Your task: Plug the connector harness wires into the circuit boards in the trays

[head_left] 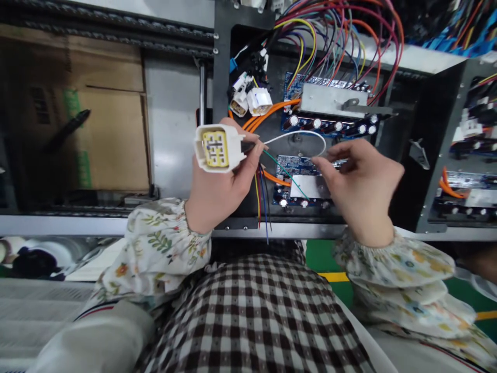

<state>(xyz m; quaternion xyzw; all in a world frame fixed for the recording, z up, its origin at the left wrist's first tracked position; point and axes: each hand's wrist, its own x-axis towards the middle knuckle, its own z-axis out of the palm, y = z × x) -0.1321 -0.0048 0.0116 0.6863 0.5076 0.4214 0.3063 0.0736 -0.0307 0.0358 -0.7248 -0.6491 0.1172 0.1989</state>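
Note:
My left hand (221,194) grips a white wire connector (218,148) with a yellow multi-slot face turned up toward me. Thin wires come out of its back between my thumb and fingers. A white wire (298,133) curves from there to my right hand (359,173), whose thumb and forefinger pinch it near its end. One green wire (287,176) stretches loose to the right, and red, yellow, blue and black wires (266,202) hang down. Beneath the hands lies a blue circuit board (283,166) with a metal plate, partly covered by my right hand.
A second circuit board (289,96) sits behind, with many coloured wires (341,31) arching above it. Two white connectors (259,101) rest beside orange cables (272,109). A black frame wall (430,145) stands at right, cardboard (112,134) at left, and a metal rail (303,231) runs along the front.

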